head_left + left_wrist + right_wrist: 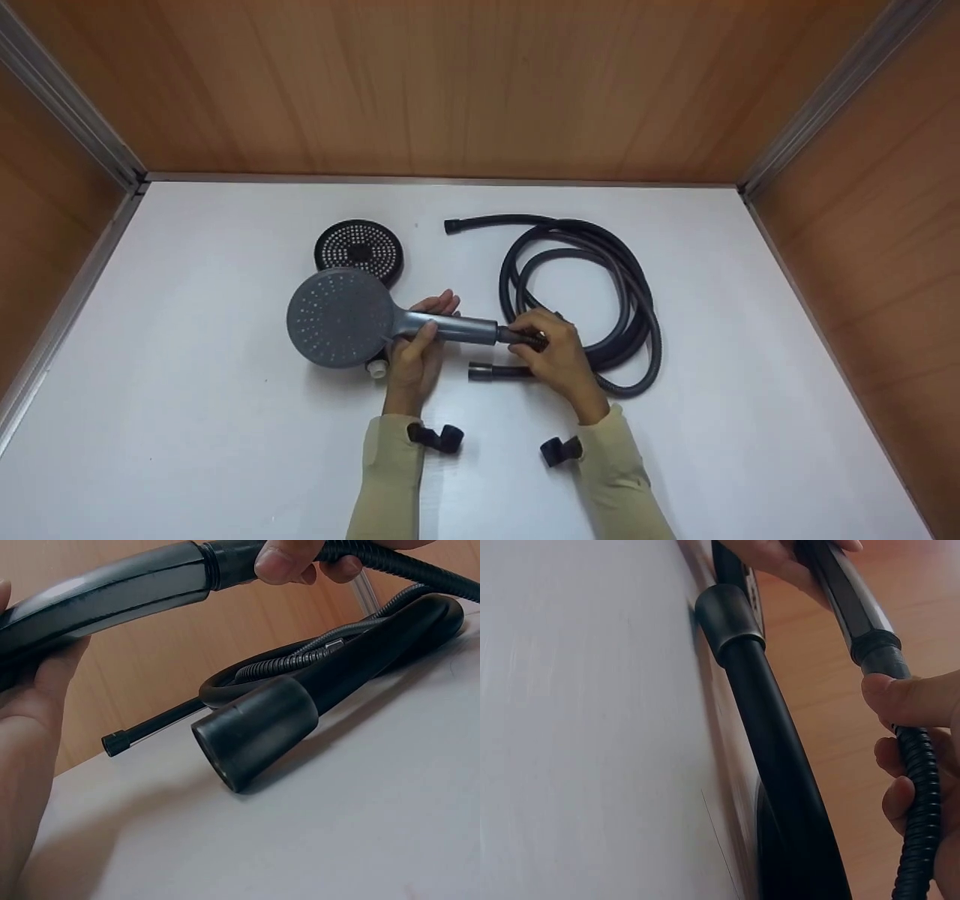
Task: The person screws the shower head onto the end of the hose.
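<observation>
A grey hand shower (pixel 341 319) is held above the table, its round spray face turned up. My left hand (pixel 411 367) holds its handle from below, thumb across the top. At the handle's free end, my right hand (pixel 559 356) pinches the dark end fitting (pixel 885 660) of a ribbed hose (pixel 921 787) between thumb and fingers. The fitting meets the handle end; how far it is screwed on I cannot tell. Behind the right hand lies a coil of black hose (pixel 652 330), with a smooth hose's end fitting (pixel 259 731) pointing left under the handle.
A black round shower head (pixel 360 251) lies behind the grey one and is partly covered by it. A small white-tipped part (pixel 377 368) shows beside the left hand. Another hose end (pixel 453 226) points left at the back. Wooden panels (pixel 480 90) border the white table (pixel 187 420).
</observation>
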{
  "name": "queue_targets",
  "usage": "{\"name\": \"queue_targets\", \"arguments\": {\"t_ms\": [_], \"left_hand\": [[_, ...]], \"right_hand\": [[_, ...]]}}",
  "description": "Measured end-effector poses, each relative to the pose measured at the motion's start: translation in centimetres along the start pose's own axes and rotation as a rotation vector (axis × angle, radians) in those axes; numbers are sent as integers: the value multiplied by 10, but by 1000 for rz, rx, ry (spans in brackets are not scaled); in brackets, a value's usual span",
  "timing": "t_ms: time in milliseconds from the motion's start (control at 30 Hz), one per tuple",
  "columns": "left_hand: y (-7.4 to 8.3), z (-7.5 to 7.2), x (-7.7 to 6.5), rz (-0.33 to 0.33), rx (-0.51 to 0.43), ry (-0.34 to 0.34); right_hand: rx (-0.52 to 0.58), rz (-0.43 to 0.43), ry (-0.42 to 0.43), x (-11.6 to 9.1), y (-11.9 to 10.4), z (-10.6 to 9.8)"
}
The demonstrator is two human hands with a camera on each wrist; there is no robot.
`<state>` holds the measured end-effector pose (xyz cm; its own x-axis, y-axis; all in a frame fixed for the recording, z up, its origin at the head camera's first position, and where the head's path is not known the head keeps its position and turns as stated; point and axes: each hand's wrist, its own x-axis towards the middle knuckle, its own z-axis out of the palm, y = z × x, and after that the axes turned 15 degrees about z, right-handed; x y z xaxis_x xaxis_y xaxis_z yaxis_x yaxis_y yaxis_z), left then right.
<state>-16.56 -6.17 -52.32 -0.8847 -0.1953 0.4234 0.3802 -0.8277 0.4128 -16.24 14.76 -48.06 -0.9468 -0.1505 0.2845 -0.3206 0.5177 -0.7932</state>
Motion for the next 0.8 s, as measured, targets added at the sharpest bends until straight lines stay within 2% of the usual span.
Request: {"name": "queue_targets", "arguments": {"t_ms": [333,533,700,800], "left_hand": [[0,-1,1,32,-35,-53],[-1,0,0,37,-63,-41],[-1,0,-1,24,-27,-43],[-1,0,-1,26,-42,-28]], "right_hand": [[2,1,1,1,1,0],[9,-70,23,2,4,1],[56,-52,31,0,7,2],[73,-58,63,-1,6,4]]}}
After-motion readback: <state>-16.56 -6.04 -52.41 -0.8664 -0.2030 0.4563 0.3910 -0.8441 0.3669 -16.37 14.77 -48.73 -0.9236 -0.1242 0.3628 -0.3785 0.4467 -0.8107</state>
